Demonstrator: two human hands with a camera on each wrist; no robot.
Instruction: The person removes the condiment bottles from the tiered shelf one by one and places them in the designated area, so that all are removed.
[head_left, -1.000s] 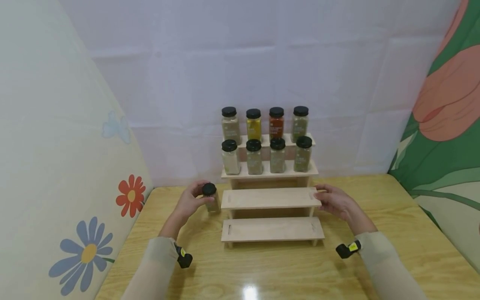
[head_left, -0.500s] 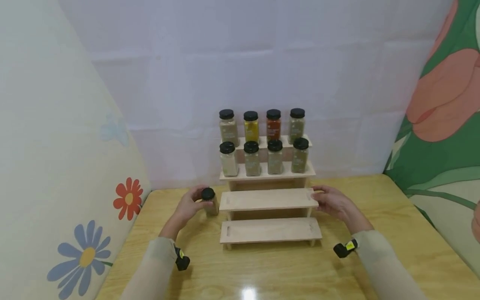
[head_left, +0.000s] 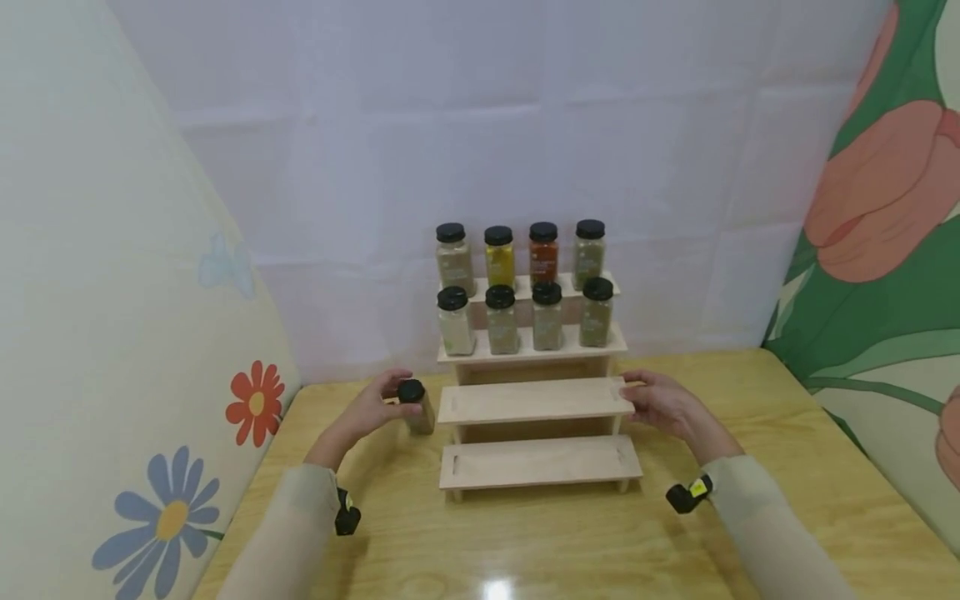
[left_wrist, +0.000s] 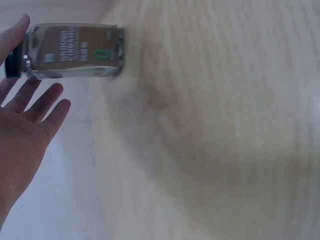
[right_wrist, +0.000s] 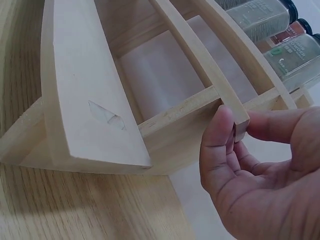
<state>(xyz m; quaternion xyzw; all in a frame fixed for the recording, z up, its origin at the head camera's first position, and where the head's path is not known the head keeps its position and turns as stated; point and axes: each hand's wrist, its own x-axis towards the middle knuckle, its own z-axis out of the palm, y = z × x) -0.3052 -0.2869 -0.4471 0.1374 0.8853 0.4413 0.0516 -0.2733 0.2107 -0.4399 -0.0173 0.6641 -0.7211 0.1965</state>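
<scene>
Left of a stepped wooden spice rack [head_left: 536,402], my left hand [head_left: 367,411] holds a spice jar [head_left: 420,414] near its black cap, thumb on one side and fingers on the other. In the left wrist view the jar [left_wrist: 75,50] shows brown contents and pale lettering; the other fingers spread apart below it. At the rack's right end my right hand [head_left: 663,406] pinches the end of the second shelf from the bottom. The right wrist view shows the thumb and fingers of that hand [right_wrist: 265,175] around the shelf's corner [right_wrist: 240,122].
Several black-capped spice jars stand on the rack's upper two tiers, among them a yellow one [head_left: 500,260] and a red one [head_left: 543,254]. The lower shelf [head_left: 540,462] is bare. A white cloth [head_left: 360,208] hangs behind the wooden table [head_left: 420,542]; flowered panels flank it.
The left hand and the jar have shifted slightly left, away from the rack. My right hand stays on the shelf end. The head view has also moved a little.
</scene>
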